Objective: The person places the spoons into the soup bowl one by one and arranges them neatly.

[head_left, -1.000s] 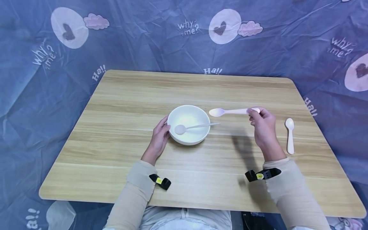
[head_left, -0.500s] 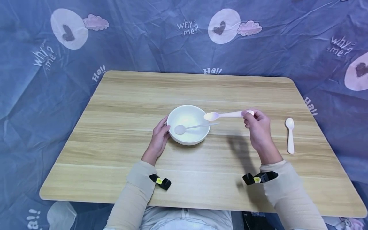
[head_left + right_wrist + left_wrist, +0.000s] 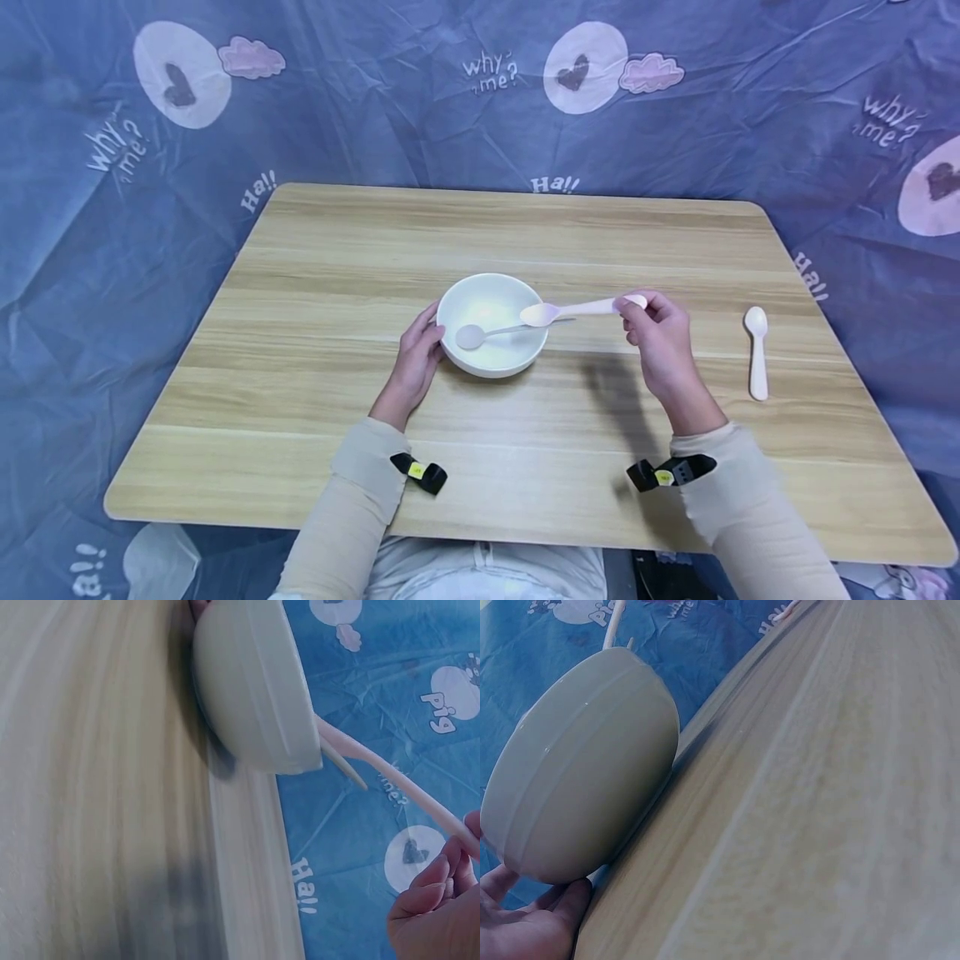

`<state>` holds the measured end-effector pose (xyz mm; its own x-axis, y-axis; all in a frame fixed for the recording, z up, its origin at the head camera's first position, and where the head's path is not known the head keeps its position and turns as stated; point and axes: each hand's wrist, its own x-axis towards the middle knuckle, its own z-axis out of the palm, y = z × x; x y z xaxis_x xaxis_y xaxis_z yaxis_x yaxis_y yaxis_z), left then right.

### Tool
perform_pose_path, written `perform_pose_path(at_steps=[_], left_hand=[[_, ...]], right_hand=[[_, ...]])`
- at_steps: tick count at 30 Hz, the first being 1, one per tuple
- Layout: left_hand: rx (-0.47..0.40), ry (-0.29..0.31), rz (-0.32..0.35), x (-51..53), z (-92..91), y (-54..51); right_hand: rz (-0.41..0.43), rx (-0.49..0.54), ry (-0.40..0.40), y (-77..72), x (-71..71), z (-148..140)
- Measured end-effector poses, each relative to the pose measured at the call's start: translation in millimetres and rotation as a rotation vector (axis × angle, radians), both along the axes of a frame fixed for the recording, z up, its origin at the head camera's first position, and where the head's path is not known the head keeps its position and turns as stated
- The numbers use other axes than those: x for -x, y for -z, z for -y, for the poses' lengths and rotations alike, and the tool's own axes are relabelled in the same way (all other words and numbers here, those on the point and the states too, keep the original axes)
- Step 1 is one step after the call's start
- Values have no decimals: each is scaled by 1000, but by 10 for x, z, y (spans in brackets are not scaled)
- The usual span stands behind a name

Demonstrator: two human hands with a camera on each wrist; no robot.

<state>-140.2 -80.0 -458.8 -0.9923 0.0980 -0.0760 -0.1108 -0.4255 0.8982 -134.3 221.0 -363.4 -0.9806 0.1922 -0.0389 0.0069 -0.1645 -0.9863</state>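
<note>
A white bowl [image 3: 491,360] stands near the middle of the table. My left hand [image 3: 417,358] holds it by its left side, the thumb at the rim. Inside lies a white spoon [image 3: 471,337], its handle leaning out over the right rim. With thumb and fingers my right hand [image 3: 663,342] pinches a pale pink-white spoon [image 3: 588,307] by the handle end. That spoon's head is over the bowl's right part, above the other spoon's handle. In the right wrist view the pinched spoon [image 3: 409,786] slants toward the bowl's rim [image 3: 304,712].
Another white spoon [image 3: 757,354] lies on the right of the wooden table [image 3: 337,275], head pointing away from me. A blue printed cloth [image 3: 420,108] hangs behind the table. Black straps with small devices are on both wrists.
My right hand has moved left and slightly nearer to me, bringing the spoon's head from beside the bowl to over its right part. My left hand and the bowl have stayed in place.
</note>
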Motion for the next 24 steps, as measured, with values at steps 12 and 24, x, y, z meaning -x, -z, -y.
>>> perform_pose_path(at_steps=[12,24], left_hand=[[7,9,0,8,5,6],[-4,3,7,8,-3,-6]], right_hand=[[49,-70,-44,107,-38,150],[102,-173,-93,227,-60,327]])
